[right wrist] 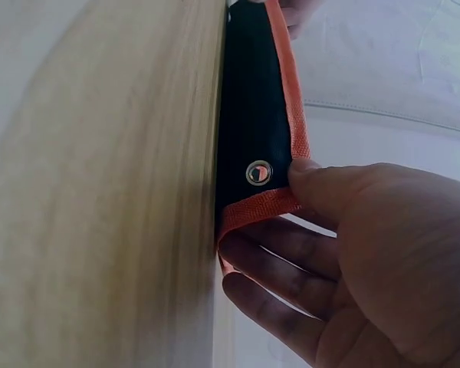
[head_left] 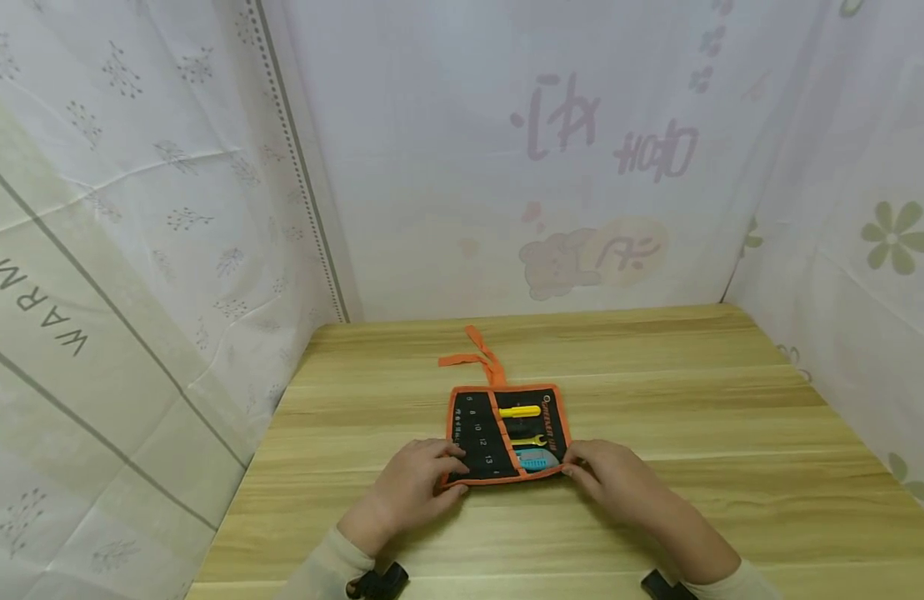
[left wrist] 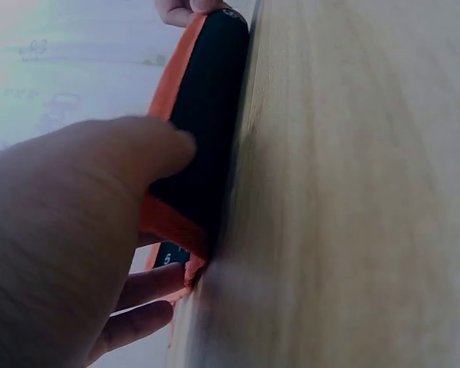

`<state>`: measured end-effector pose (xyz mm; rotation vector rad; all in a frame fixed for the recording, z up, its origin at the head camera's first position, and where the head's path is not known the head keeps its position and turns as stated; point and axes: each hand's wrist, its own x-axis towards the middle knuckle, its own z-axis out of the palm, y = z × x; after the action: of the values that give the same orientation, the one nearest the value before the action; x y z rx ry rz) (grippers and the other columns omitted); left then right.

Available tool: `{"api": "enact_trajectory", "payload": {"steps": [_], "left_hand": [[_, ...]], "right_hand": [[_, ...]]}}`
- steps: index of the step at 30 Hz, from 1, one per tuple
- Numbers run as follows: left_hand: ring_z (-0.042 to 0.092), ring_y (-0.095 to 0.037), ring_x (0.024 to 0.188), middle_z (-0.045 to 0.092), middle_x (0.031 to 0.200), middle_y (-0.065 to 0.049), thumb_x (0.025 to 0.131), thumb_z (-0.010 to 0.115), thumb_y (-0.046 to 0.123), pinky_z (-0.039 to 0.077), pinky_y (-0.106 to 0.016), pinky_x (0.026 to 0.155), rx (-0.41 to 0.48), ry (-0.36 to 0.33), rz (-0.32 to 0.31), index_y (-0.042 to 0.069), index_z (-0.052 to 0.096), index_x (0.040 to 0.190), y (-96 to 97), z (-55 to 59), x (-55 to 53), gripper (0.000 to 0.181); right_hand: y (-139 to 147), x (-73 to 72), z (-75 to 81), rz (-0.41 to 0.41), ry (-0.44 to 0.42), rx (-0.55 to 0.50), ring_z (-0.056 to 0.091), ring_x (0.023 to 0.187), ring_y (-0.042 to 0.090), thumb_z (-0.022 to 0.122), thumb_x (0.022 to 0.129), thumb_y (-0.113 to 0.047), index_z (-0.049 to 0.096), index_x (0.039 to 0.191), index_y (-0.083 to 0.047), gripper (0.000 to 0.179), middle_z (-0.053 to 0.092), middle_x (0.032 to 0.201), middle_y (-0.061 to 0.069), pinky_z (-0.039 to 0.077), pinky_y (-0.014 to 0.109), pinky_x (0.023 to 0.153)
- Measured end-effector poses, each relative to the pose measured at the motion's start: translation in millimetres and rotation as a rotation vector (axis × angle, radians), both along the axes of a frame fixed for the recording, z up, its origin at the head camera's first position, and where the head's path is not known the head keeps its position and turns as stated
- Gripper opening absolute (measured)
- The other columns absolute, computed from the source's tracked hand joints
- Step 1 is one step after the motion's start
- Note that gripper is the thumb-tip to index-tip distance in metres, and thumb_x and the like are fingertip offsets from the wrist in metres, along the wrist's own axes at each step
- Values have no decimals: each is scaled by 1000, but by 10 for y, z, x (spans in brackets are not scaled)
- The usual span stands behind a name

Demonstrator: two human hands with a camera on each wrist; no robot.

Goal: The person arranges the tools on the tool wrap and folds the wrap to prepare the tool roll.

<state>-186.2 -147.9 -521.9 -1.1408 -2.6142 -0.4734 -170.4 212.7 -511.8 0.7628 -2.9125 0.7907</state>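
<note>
A black tool roll with orange trim lies unrolled on the table, its pockets facing up and marked with sizes. In its pockets sit a yellow handle, a yellow wrench and a teal utility knife. At the near left corner my left hand pinches the roll, thumb against the underside and fingers over the top. My right hand grips the near right corner, its thumb beside a metal grommet. The near edge is raised, so the black underside shows in both wrist views.
Orange tie straps trail from the roll's far edge over the wood-grain table. Printed cloth curtains hang behind the table and at both sides. Each wrist wears a dark camera mount.
</note>
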Motion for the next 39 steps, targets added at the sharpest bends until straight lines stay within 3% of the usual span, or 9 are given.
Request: {"api": "enact_trajectory", "payload": {"steps": [9,15,18,22,25,28,31,39], "left_hand": [[71,-11,100,74,108,9,97,78,36,57,-38,90,32,34,34,23,79,103,-14,-9,-92,15],[58,-1,75,67,95,17,97,78,38,54,-29,70,56,-10,64,27,78,100,-18,-21,-156,12],[54,0,73,66,95,18,97,78,40,51,-28,68,70,-23,84,28,78,103,-18,-22,-180,14],[62,-2,83,69,105,15,96,78,41,54,-30,72,87,-11,94,29,76,112,-18,-23,-208,20],[65,-6,87,70,110,13,95,80,39,55,-32,74,93,14,84,28,74,116,-5,-14,-234,24],[62,-5,83,68,110,14,94,80,37,52,-30,71,85,37,75,30,72,116,12,-12,-258,24],[59,-3,78,66,108,16,94,82,36,48,-27,67,75,52,56,32,73,111,19,-17,-277,19],[67,-4,86,68,103,15,92,84,33,52,-28,69,93,74,27,31,82,101,27,-14,-295,10]], "right_hand": [[-29,-77,24,29,45,-42,63,86,1,79,96,-20,71,98,-28,12,67,93,-21,56,32,75],[-76,-135,57,125,222,-29,60,91,7,87,87,-7,72,100,-23,25,64,101,-14,55,31,76],[-118,-179,52,189,333,-49,54,85,7,86,83,2,75,91,-22,28,58,94,-13,52,27,71],[-174,-216,38,251,386,-63,51,81,7,79,81,13,79,86,-17,31,54,87,-12,51,24,69],[-190,-217,38,262,378,-28,50,80,6,80,80,7,82,90,-16,26,54,90,-12,51,26,71],[-186,-211,38,257,377,18,49,81,5,88,80,-9,83,96,-16,18,55,95,-13,48,31,74],[-179,-209,42,237,354,60,50,85,7,93,79,-22,83,101,-18,25,56,100,-13,45,34,75],[-188,-263,54,215,305,120,59,93,12,95,79,-25,82,106,-15,32,62,106,-8,51,39,80]]}}
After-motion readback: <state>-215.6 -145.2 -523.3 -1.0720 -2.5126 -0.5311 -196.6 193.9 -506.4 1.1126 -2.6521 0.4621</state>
